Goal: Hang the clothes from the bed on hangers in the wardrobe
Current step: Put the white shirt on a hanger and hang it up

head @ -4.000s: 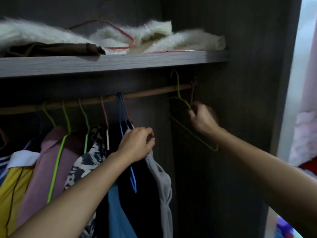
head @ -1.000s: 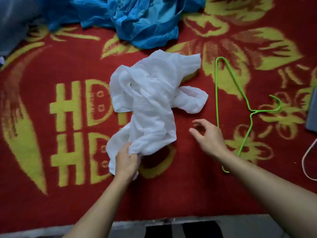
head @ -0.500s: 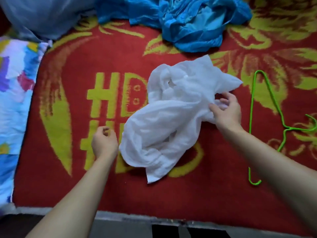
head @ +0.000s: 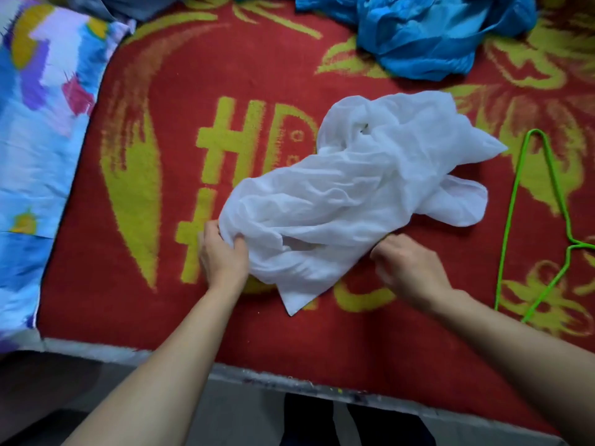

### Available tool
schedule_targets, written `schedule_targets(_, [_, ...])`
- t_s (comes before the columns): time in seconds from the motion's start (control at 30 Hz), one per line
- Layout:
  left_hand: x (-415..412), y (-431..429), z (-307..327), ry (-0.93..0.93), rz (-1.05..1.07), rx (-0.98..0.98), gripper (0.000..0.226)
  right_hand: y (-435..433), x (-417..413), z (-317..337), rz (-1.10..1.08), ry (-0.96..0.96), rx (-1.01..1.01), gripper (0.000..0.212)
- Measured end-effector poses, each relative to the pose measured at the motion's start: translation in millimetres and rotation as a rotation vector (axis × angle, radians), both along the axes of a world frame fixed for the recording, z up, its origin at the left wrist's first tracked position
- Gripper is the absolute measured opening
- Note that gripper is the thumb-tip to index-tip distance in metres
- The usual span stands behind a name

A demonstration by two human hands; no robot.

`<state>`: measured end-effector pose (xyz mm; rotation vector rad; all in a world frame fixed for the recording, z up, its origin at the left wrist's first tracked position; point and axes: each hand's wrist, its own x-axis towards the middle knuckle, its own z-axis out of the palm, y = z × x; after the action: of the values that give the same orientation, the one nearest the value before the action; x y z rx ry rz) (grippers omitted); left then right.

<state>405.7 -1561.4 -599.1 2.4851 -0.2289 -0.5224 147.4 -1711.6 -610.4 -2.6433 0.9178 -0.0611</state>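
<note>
Garment under handling: one white garment (head: 354, 194), thin, semi-sheer and heavily creased. It lies bunched in a loose heap at the centre of the frame, on a red blanket (head: 145, 304) with a yellow pattern that covers the bed (head: 322, 386). One pointed corner of the fabric projects toward the lower centre, another toward the right. A rounded fold lies at its right side. The heap partly covers the yellow lettering on the blanket.

Left hand (head: 222, 255): positioned at the lower left edge of the white garment. Fingers are curled into the fabric and grip a bunch of it.

Right hand (head: 409, 265): positioned at the lower right edge of the white garment, fingers curled toward the fabric. The hand is motion-blurred, so it cannot be told whether it has hold of the cloth or only touches it.

Green hanger (head: 512, 217): a thin wire type, lying flat on the blanket at the right of the frame, apart from the white garment, with its hook cut off by the right edge.

Blue garment (head: 428, 37): shiny and crumpled, at the upper right, apart from the white one.

Patterned cloth (head: 42, 140): blue, white and multicoloured, along the left edge.
</note>
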Motion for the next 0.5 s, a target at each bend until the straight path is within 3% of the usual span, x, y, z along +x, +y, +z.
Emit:
schedule_targets(0.07, [-0.7, 10.0, 0.3, -0.287, -0.187, 0.061, 0.028, 17.4, 1.9, -15.2, 0.088, 0.143, 0.013, 0.047])
schedule_targets(0.13, [-20.6, 17.2, -3.1, -0.408, -0.538, -0.026, 0.02, 17.0, 8.9, -30.9, 0.035, 0.299, -0.041, 0.064])
schedule_targets(0.17, [-34.8, 20.3, -9.0, -0.38, -0.719, -0.043, 0.021, 13.5, 13.7, -34.3, -0.02, 0.323, -0.055, 0.061])
schedule_targets(0.23, [-62.1, 27.9, -28.2, -0.258, -0.988, 0.145, 0.037, 8.7, 21.3, -34.0, -0.162, 0.262, 0.042, 0.042])
schedule_targets(0.3, [-77.9, 28.1, -43.7, -0.249, -1.044, 0.362, 0.042, 6.3, 24.9, -32.4, -0.425, 0.146, 0.309, 0.022])
schedule_targets(0.4, [-78.0, 18.0, -46.2, -0.202, -0.995, 0.277, 0.011, 12.5, 31.6, -25.8, -0.745, 0.163, 0.711, 0.048])
schedule_targets(0.5, [-84.5, 23.4, -33.8, 0.295, -1.143, 0.139, 0.004, 28.7, 40.5, -20.6, -0.992, -0.087, 1.079, 0.035])
